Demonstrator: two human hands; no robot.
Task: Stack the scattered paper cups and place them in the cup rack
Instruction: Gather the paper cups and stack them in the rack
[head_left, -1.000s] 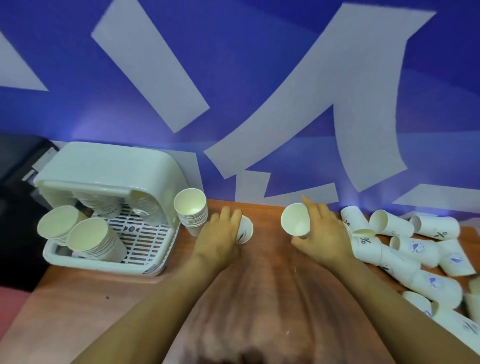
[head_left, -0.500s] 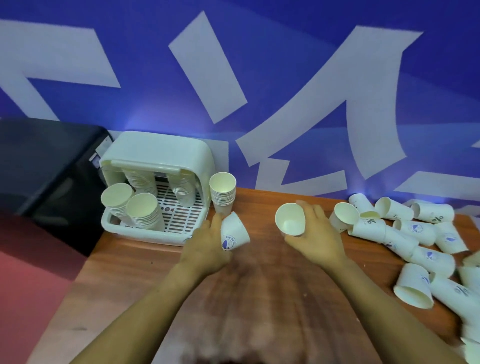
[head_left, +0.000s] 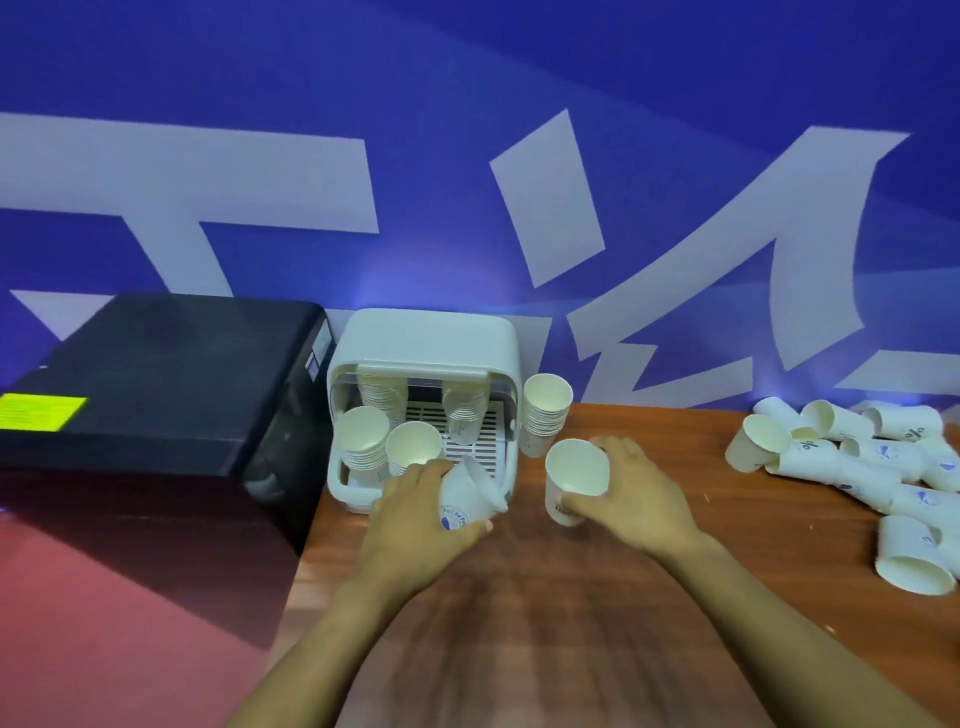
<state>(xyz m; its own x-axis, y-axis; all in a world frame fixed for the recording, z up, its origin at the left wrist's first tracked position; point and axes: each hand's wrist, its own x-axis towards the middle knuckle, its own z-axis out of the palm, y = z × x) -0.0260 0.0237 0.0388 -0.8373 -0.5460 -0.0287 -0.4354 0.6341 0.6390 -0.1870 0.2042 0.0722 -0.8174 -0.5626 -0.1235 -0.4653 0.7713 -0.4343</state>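
Table (head_left: 597, 597): brown wood, carrying everything below.
Cup rack (head_left: 423, 343): white, at the table's left end, open side facing the person; four cup stacks inside.
Scattered cups (head_left: 872, 457): far right, most on their sides, long axes mixed.
Outside stack (head_left: 545, 415): upright, mouth up, just right of the rack.
Left hand (head_left: 415, 519): curled round a cup (head_left: 465, 493), which is blurred; its direction cannot be told.
Right hand (head_left: 634, 493): grips a second cup (head_left: 574, 480), mouth tilted up toward the camera.
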